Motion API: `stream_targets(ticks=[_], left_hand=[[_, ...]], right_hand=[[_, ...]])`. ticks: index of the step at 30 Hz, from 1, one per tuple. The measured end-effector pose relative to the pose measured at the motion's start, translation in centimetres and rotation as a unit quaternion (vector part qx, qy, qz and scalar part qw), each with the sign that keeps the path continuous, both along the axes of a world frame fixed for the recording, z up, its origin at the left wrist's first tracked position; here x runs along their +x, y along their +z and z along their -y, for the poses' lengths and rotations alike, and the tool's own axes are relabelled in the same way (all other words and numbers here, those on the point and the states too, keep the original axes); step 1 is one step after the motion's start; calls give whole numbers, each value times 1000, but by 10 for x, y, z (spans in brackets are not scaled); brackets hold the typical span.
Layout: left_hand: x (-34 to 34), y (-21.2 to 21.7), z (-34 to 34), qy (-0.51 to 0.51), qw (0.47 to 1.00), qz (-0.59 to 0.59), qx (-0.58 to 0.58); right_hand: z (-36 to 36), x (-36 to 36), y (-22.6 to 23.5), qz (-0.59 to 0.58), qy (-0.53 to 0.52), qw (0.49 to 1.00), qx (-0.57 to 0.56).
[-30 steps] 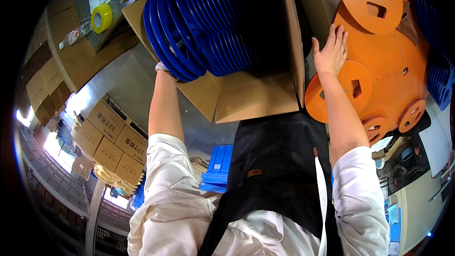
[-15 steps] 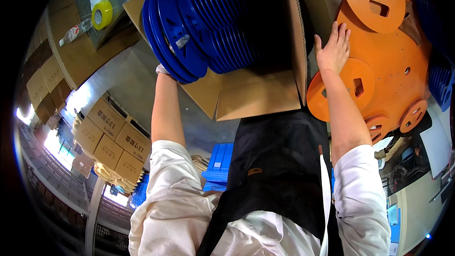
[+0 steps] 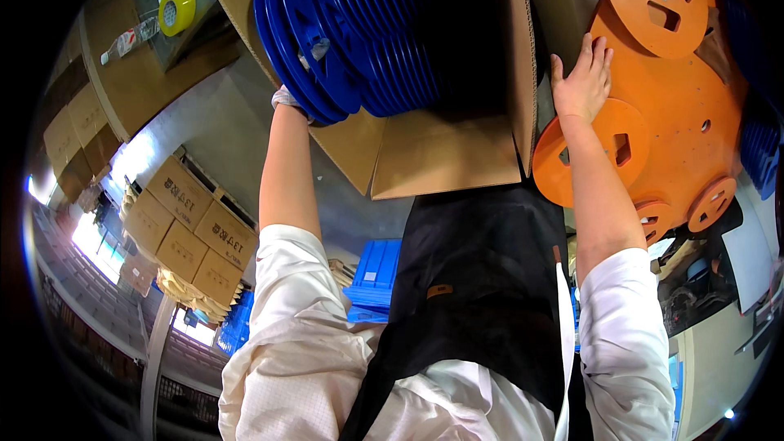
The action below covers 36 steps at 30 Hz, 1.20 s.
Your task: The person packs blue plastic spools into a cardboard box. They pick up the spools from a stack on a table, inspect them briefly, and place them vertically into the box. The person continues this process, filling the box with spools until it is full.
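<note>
Blue plastic reels lie packed in rows inside an open cardboard box. The outermost blue reel stands at the box's left opening, its rim sticking out past the flap. Against the lower edge of that reel is my left hand, in a pale glove, its fingers hidden behind the rim. My right hand is bare, with thumb apart and fingers stretched out over the edge of a large orange plate. Nothing shows in it. Whether its palm touches the plate, I cannot tell.
Slotted orange discs sit on the orange plate. At the upper left are a yellow tape roll and a plastic bottle. Stacked cartons stand on the floor at left, and blue crates lie beyond my apron.
My left hand and the outer blue reels have moved up a little relative to the box. The right hand stays over the orange plate, and the whole view has shifted slightly.
</note>
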State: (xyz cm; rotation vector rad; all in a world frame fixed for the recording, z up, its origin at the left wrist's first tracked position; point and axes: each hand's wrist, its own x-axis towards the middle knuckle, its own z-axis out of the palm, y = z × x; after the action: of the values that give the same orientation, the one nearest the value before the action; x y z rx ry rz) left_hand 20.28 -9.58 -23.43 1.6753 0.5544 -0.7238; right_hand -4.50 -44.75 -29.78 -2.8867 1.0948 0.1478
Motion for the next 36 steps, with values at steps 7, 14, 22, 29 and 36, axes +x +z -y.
stream_targets(ticks=[7,14,22,29,36], left_hand=[[2,2,1,24,999,-20,-2],[-3,11,-2,63,997,-39,-9],[-4,8,-2,79,996,-45,-14],[-2,19,-2,116,991,-63,-22],[-1,-6,-7,36,999,-33,4]], right_hand=[[0,1,1,-2,-4,1000,9],[-1,2,2,-7,-7,1000,11],[-1,1,0,1,0,1000,3],[0,1,0,-4,-2,1000,6],[-1,1,2,-3,-4,1000,15]])
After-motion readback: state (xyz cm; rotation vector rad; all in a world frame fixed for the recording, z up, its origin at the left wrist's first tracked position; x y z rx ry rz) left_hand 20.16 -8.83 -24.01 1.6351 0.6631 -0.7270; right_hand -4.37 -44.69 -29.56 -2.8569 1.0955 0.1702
